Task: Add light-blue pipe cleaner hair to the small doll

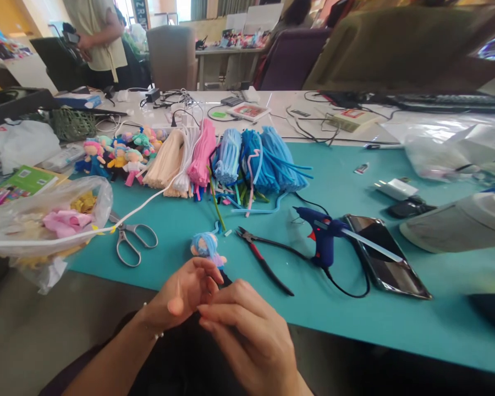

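Observation:
Palm up, my left hand (188,291) is at the front edge of the teal mat, its fingers loosely curled and apart, with nothing visible in it. My right hand (251,335) is beside it, thumb and index finger pinched together near the left fingers; whatever they hold, if anything, is too small to make out. Just beyond my left hand a small blue-haired doll (205,246) lies on the mat. Red-and-black pliers (265,264) lie right of the doll. Farther right is a blue glue gun (324,236) with a clear glue stick in it.
Scissors (134,242) and a plastic bag (66,220) lie left. Behind are small dolls (119,154) and bundles of pipe cleaners (229,157). A phone (385,256), a charger (396,188) and a pale cylinder (462,223) are right. A person (101,41) stands in the background.

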{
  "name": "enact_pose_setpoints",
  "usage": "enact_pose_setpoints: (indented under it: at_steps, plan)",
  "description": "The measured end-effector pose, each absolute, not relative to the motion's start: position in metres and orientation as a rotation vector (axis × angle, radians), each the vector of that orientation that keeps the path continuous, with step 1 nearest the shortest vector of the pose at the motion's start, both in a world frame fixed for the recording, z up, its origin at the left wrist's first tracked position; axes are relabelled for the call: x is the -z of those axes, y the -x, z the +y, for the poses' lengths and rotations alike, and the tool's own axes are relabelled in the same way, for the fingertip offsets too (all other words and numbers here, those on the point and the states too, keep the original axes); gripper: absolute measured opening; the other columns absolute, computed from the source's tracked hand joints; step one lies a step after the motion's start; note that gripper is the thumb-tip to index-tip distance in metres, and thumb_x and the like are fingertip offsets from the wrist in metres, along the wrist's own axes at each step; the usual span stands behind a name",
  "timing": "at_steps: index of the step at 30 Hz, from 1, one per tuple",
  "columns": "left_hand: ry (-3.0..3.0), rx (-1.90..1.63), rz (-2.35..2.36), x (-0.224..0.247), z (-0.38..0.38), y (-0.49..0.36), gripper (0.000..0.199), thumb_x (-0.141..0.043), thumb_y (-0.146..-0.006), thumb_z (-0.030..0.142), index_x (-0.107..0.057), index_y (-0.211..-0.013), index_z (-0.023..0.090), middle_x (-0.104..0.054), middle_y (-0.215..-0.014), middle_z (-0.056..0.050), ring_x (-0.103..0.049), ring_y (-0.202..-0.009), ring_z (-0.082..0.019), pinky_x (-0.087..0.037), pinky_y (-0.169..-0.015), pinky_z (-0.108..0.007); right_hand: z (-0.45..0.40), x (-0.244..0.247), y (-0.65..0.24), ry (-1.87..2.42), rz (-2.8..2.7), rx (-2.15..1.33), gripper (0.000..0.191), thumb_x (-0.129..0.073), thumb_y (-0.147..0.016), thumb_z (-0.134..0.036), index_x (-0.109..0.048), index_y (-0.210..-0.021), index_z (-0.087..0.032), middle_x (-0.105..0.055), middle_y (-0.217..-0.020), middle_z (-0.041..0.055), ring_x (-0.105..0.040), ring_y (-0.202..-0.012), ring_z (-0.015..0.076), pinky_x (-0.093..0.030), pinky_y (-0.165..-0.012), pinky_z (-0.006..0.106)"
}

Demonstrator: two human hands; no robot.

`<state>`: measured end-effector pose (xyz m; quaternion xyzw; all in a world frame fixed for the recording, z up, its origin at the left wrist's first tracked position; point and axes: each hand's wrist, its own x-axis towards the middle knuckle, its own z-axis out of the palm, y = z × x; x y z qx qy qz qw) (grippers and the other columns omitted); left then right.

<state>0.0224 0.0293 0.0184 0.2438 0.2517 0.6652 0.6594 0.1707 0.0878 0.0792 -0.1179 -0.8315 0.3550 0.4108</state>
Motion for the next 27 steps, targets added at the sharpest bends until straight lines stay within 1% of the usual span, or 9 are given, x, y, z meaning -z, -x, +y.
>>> enact_pose_setpoints:
  at_steps: [3,6,8,11,14,17,20,24,27]
  plan:
    - [-0.524,-1.456,0.608,-0.024,0.028,-0.023,0.081,-0.095,-0.040,0.057,-0.070,-0.109,0.023,-0.064,-0.105,-0.005,-0.059,-0.089,-0.018,-0.047,-0.086,-0.032,0.085,-0.077,-0.165,0.260,-2.011,-1.046,0.014,-0.064,-0.093,-0.012,-0.071,-0.099,-0.023,-0.075,-0.084,0.0018,-0.070,-0.076,0.0154,-0.058,-0.075,0.031]
    - [-0.508,-1.430,0.645,-0.029,0.027,-0.023,0.072,-0.098,-0.045,0.046,-0.071,-0.108,0.025,-0.064,-0.104,-0.003,-0.060,-0.091,-0.017,-0.048,-0.088,-0.030,0.084,-0.076,-0.161,0.295,-1.963,-1.226,0.007,-0.068,-0.093,-0.021,-0.074,-0.096,-0.023,-0.076,-0.084,0.0034,-0.072,-0.079,0.0173,-0.059,-0.077,0.032]
    - [-0.541,-1.434,0.652,-0.030,0.028,-0.023,0.072,-0.098,-0.044,0.046,-0.071,-0.108,0.025,-0.063,-0.104,-0.001,-0.058,-0.087,-0.014,-0.049,-0.083,-0.027,0.083,-0.077,-0.160,0.321,-1.941,-1.357,0.007,-0.068,-0.093,-0.023,-0.075,-0.091,-0.022,-0.075,-0.081,0.0036,-0.072,-0.078,0.0179,-0.059,-0.074,0.031]
    - [-0.626,-1.454,0.681,-0.025,0.028,-0.022,0.076,-0.098,-0.043,0.045,-0.069,-0.111,0.027,-0.062,-0.107,-0.002,-0.055,-0.079,-0.011,-0.048,-0.072,-0.022,0.081,-0.080,-0.160,0.336,-1.884,-1.476,0.014,-0.066,-0.093,-0.017,-0.071,-0.080,-0.021,-0.073,-0.075,0.0017,-0.069,-0.072,0.0153,-0.057,-0.067,0.027]
    - [-0.709,-1.524,0.761,-0.016,0.028,-0.021,0.075,-0.099,-0.045,0.043,-0.069,-0.113,0.029,-0.063,-0.109,-0.002,-0.056,-0.080,-0.012,-0.047,-0.071,-0.022,0.078,-0.081,-0.162,0.346,-1.861,-1.473,0.018,-0.062,-0.092,-0.010,-0.065,-0.078,-0.021,-0.069,-0.074,-0.0005,-0.064,-0.068,0.0130,-0.054,-0.067,0.025]
    - [-0.831,-1.628,0.853,-0.009,0.029,-0.021,0.080,-0.096,-0.042,0.051,-0.067,-0.113,0.030,-0.064,-0.107,-0.003,-0.057,-0.079,-0.013,-0.049,-0.073,-0.025,0.075,-0.079,-0.165,0.357,-1.881,-1.417,0.019,-0.057,-0.093,-0.007,-0.060,-0.081,-0.022,-0.065,-0.076,-0.0008,-0.061,-0.071,0.0127,-0.052,-0.068,0.025]
    - [-1.004,-1.768,0.973,-0.008,0.030,-0.022,0.082,-0.090,-0.042,0.059,-0.066,-0.115,0.030,-0.062,-0.101,-0.002,-0.057,-0.075,-0.014,-0.050,-0.070,-0.026,0.072,-0.075,-0.168,0.351,-1.928,-1.352,0.018,-0.053,-0.094,-0.006,-0.058,-0.086,-0.022,-0.061,-0.080,-0.0003,-0.059,-0.073,0.0126,-0.049,-0.067,0.024]
    - [-1.235,-1.878,1.136,-0.010,0.028,-0.021,0.075,-0.081,-0.053,0.065,-0.065,-0.117,0.030,-0.058,-0.101,-0.002,-0.056,-0.075,-0.014,-0.052,-0.071,-0.027,0.070,-0.072,-0.169,0.364,-2.018,-1.262,0.019,-0.046,-0.096,-0.007,-0.051,-0.087,-0.023,-0.054,-0.081,0.0002,-0.055,-0.073,0.0135,-0.047,-0.063,0.024]
    - [-1.398,-1.895,1.244,-0.010,0.026,-0.016,0.070,-0.078,-0.057,0.066,-0.066,-0.115,0.029,-0.059,-0.100,-0.003,-0.056,-0.077,-0.015,-0.052,-0.073,-0.027,0.072,-0.072,-0.174,0.370,-2.074,-1.178,0.018,-0.038,-0.101,-0.014,-0.045,-0.087,-0.024,-0.051,-0.079,0.0008,-0.053,-0.073,0.0156,-0.045,-0.060,0.026]
